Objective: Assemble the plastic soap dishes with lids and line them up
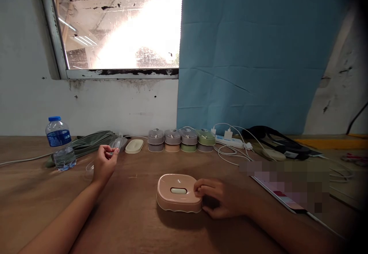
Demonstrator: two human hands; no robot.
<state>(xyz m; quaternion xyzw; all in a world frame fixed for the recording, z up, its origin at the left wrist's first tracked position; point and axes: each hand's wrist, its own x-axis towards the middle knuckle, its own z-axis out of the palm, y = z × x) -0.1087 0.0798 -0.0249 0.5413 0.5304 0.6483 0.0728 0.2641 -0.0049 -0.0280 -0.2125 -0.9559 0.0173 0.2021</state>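
My right hand [220, 197] grips the right end of a peach oval plastic box [178, 204] with a scalloped lower edge and a pale bar in a slot on its top. The box is upright, on or just over the table in front of me. To the left, my left hand [105, 162] is raised, its thumb and fingers pinched on a small clear plastic piece [117, 143]. Behind that hand lie a grey oval piece [123, 145] and a cream oval dish [134, 146]. Another clear curved piece [89, 169] rests by the left wrist, partly hidden.
Several two-tone round-cornered boxes [172, 136] line the wall. A water bottle [61, 146] stands at left before a grey-green cloth bag [92, 143]. On the right are a power strip [230, 141], loose cables, a black strap [276, 143] and a partly blurred tablet-like device [283, 198].
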